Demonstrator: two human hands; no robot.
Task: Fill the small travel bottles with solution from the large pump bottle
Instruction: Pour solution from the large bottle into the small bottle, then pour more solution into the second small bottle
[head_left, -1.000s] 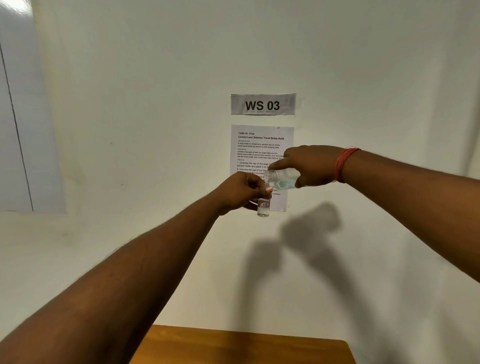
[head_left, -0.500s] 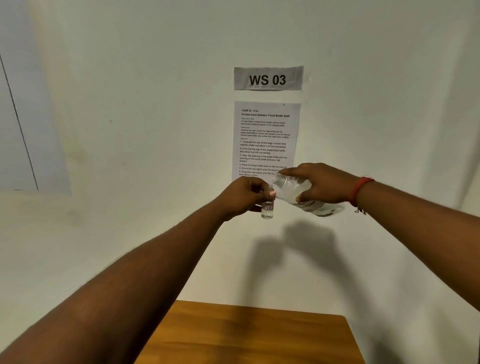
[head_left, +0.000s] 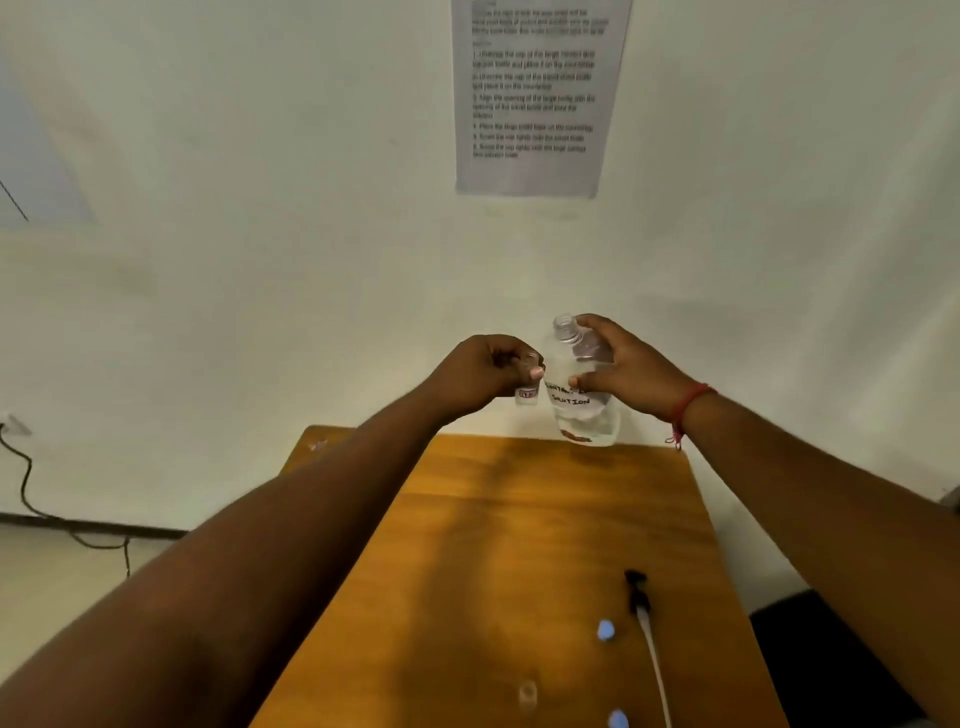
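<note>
My left hand (head_left: 485, 371) grips a small clear travel bottle (head_left: 527, 395); only its labelled lower end shows below my fingers. Beside it, my right hand (head_left: 626, 366) holds the large clear solution bottle (head_left: 579, 402) nearly upright, its open neck at the top and a handwritten label on its side. The two bottles are close together, in the air above the far edge of the wooden table (head_left: 493, 571). The black pump head with its white tube (head_left: 644, 618) lies on the table at the near right.
Two small blue caps (head_left: 605, 630) (head_left: 618, 720) and another small clear bottle (head_left: 528, 693) lie on the table's near part. A printed instruction sheet (head_left: 535, 98) hangs on the white wall. A black cable (head_left: 31, 499) runs along the floor at left.
The large bottle has swung from tilted over the small bottle's mouth to nearly upright. Both hands have dropped lower, and my view has tipped down, showing more of the table.
</note>
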